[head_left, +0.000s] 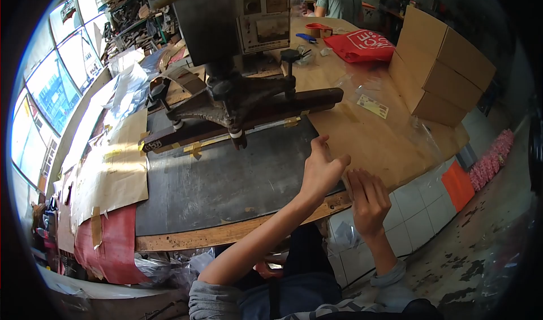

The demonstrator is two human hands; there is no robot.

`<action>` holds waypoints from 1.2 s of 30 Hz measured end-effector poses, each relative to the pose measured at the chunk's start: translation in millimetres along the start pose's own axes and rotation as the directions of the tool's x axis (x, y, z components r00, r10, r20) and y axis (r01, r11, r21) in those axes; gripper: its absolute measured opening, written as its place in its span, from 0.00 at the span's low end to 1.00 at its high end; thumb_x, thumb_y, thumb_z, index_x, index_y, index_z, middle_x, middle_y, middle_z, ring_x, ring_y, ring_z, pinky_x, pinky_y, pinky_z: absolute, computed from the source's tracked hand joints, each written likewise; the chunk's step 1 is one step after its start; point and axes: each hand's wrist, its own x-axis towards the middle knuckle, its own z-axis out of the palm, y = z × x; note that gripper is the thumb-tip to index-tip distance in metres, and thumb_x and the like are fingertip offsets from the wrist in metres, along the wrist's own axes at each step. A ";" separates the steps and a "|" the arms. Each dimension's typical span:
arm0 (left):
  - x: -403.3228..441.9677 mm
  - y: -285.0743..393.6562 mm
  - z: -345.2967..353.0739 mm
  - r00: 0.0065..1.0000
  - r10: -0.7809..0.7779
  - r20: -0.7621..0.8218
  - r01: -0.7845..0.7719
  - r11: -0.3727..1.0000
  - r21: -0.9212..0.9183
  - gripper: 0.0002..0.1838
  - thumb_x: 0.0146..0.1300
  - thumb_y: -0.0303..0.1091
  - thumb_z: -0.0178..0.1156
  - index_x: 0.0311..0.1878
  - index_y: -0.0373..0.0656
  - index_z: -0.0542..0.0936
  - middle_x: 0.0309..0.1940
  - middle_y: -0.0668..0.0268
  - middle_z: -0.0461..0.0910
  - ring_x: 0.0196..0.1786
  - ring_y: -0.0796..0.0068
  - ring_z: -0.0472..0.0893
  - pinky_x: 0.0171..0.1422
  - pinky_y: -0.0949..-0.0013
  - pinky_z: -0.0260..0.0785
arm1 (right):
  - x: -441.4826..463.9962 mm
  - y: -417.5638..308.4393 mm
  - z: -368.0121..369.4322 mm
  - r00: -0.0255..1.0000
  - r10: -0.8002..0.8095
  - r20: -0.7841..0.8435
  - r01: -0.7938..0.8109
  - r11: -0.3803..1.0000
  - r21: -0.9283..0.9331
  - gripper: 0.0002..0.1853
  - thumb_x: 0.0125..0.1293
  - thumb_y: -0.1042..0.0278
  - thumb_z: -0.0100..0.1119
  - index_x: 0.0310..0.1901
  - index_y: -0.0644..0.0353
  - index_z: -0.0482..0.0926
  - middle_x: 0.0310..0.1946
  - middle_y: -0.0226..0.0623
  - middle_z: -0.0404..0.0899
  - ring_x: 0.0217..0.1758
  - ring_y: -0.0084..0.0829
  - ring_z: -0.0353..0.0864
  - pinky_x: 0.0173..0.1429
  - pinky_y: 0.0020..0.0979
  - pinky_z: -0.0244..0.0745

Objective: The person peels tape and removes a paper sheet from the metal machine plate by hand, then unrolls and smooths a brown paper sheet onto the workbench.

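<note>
Bent fingers bring the left hand [323, 170] and right hand [369, 201] close together near the right end of the dark mat [226, 178]; I cannot tell whether they grasp anything. The mat lies flat on the desk [339, 130], partly beneath the press bar [317, 100], probably to give it a smooth base. White letters on the red bag [359, 47] seem to include "ICE"; the yellow label [373, 106] is illegible.

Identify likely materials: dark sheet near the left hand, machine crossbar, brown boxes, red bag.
Dark sheet: possibly rubber or coated board; matte, with pale scuffs.
Crossbar: likely metal; dark, worn, rigid-looking.
Brown boxes: probably cardboard; plain matte faces, crisp folded edges.
Red bag: plastic or nonwoven fabric, can't tell; soft creases, white print.
</note>
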 end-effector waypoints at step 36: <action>-10.3 -28.3 2.9 0.963 0.269 0.004 -0.265 0.945 0.192 0.06 0.53 0.21 0.60 0.34 0.43 0.78 0.71 0.45 0.53 0.51 0.58 0.83 0.34 0.72 0.73 | 306.6 47.5 304.6 0.373 -0.557 0.742 0.147 0.825 0.546 0.11 0.65 0.66 0.48 0.44 0.60 0.78 0.44 0.42 0.80 0.55 0.41 0.76 0.60 0.54 0.62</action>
